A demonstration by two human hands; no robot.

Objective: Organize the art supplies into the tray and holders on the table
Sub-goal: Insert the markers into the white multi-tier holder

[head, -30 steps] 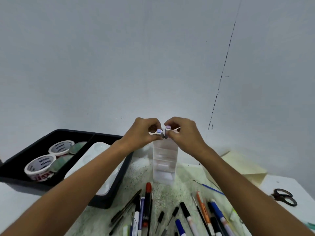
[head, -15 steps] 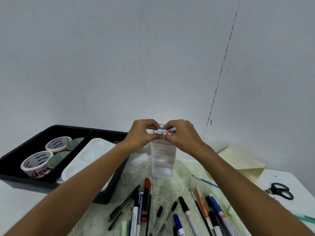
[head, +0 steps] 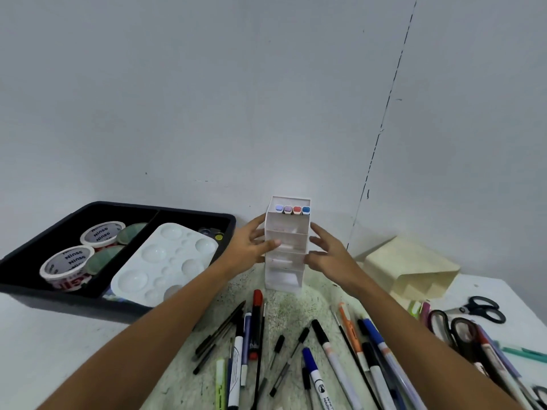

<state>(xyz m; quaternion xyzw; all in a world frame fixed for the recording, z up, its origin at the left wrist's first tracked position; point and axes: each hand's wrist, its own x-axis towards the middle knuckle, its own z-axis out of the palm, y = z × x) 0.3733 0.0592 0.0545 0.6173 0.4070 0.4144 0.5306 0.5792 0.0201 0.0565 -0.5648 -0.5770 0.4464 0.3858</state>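
Four markers stand in the holder's top tier; both hands are off them.

Head view: the white tiered holder (head: 286, 247) carries four markers (head: 292, 209); the black tray (head: 17, 270) holds tape rolls (head: 66, 269) and a palette (head: 165, 261). Half a second ago both hands pinched the marker caps; now the left hand (head: 251, 244) and right hand (head: 328, 255), fingers spread and gripping nothing, flank the holder lower down.

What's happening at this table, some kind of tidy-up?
Yes. A person is sorting art supplies. Both hands, left hand and right hand, sit with relaxed fingers on either side of a white tiered holder; whether they touch it is hard to tell. Four markers stand in its top tier. The black tray holds tape rolls and a white paint palette. Many pens and scissors lie loose on the table.
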